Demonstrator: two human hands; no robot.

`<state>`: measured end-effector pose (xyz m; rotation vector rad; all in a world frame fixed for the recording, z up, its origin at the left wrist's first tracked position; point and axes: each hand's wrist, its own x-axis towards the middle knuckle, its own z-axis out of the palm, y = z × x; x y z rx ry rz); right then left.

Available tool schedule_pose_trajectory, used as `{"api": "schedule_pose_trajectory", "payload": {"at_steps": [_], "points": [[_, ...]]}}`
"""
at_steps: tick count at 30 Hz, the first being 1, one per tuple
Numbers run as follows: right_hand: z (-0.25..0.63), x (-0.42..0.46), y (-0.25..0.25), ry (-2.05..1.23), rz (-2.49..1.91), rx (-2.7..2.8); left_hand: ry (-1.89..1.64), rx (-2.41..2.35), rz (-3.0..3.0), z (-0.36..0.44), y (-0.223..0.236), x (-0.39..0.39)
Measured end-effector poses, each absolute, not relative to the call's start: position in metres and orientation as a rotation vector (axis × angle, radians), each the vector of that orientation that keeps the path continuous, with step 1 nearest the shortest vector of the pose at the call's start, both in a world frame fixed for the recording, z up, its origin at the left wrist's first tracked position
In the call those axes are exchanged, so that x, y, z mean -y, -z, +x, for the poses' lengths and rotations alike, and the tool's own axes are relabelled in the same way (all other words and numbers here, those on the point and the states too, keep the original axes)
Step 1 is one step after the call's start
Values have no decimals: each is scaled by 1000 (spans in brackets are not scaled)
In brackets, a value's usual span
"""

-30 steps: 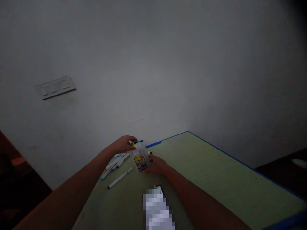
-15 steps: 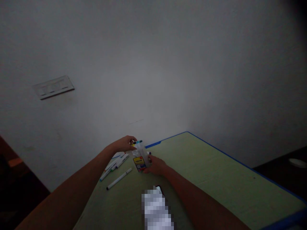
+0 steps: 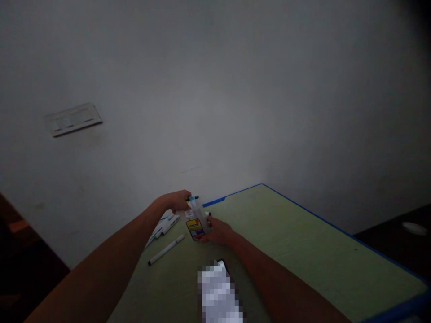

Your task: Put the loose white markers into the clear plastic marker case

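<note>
A clear plastic marker pouch (image 3: 196, 221) with a yellow and blue label stands tilted on the green table (image 3: 303, 251). My right hand (image 3: 218, 231) is wrapped round its lower part. My left hand (image 3: 175, 200) pinches at the pouch's top, where coloured marker caps (image 3: 193, 198) stick out. Several white markers (image 3: 164, 225) lie loose on the table just left of the pouch, partly hidden by my left forearm. One single marker (image 3: 166, 249) lies apart, nearer to me.
The table has a blue edge (image 3: 323, 218) and stands in a corner against a white wall. A blurred-out object (image 3: 218, 291) lies on the table near me. A pale plate (image 3: 72, 119) is fixed to the wall at left. The room is dim.
Both hands stay at the pouch. My left hand has shifted slightly at the marker caps, and the view has drifted a little left.
</note>
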<state>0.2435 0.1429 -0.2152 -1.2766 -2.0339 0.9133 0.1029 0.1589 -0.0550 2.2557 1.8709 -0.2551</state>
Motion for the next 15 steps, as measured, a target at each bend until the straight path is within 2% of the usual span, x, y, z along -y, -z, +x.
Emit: {"api": "schedule_pose_trajectory", "payload": {"at_steps": [10,13,15], "points": [[245,-141,212,-944,-1288,2027,82,-1808,2279,93,47,-150],[245,-141,211,-946,-1285,2031,-94,-1815,2379,86,40,-147],[245,-140,211,-950,-1279,2037,-355,-1868,2381,83,38,-136]]}}
